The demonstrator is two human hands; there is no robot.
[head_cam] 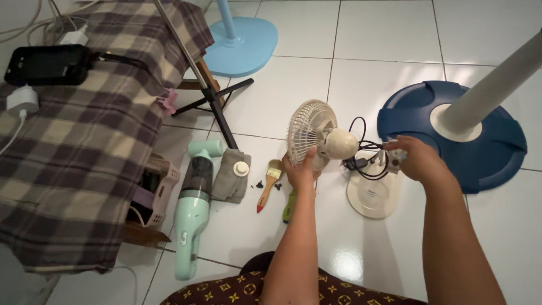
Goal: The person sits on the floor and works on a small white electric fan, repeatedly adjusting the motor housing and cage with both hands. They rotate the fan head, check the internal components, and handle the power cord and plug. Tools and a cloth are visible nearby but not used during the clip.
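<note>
Setting: white tiled floor, viewed from above; the person's patterned dark garment shows at the bottom edge.
Main item: small cream desk fan, held up off the floor, grille tilted toward the left, motor housing toward the right.
Left hand: grip closed on the lower rim of the fan grille, fingers wrapped at its underside.
Right hand: grip closed around the fan's neck piece, just right of the motor housing; what the fingertips pinch cannot be told.
Cord: black cable looped between the motor housing and the right hand, hanging over the base.
Fan base: round cream base lying on the floor, directly below the right hand.
Near left hand: paintbrush with wooden handle and red tip on the floor; small dark screws just beside it; green-handled tool partly hidden behind the left forearm.
Further left: mint-green handheld vacuum on the floor, grey cloth beside it with a white cap on top.
Right: dark blue base of a standing fan, white pole rising from it.
Top: light blue fan base.
Left: plaid cloth over furniture, black device and white chargers lying on it.
</note>
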